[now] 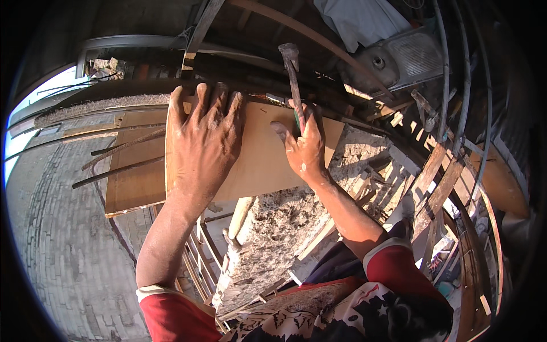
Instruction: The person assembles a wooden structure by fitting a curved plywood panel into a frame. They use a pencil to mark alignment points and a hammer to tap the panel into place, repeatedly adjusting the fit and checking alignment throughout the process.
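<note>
A pale, smooth wooden board lies in front of me, its far edge against a dark beam. My left hand rests palm down on its left part, fingers stretched and spread toward the far edge; the thumb is hidden. My right hand holds a hammer over the board's right part. The hammer's head points away from me, beyond the board's edge, and the thumb sticks out to the left. Something small and green shows beside the fingers. A second brown board extends to the left, partly under the first.
Several rusty rods jut out at the left, above a grey block-patterned surface far below. Rough broken masonry lies beneath the board. Wooden poles and bent metal bars crowd the right, near a metal sink.
</note>
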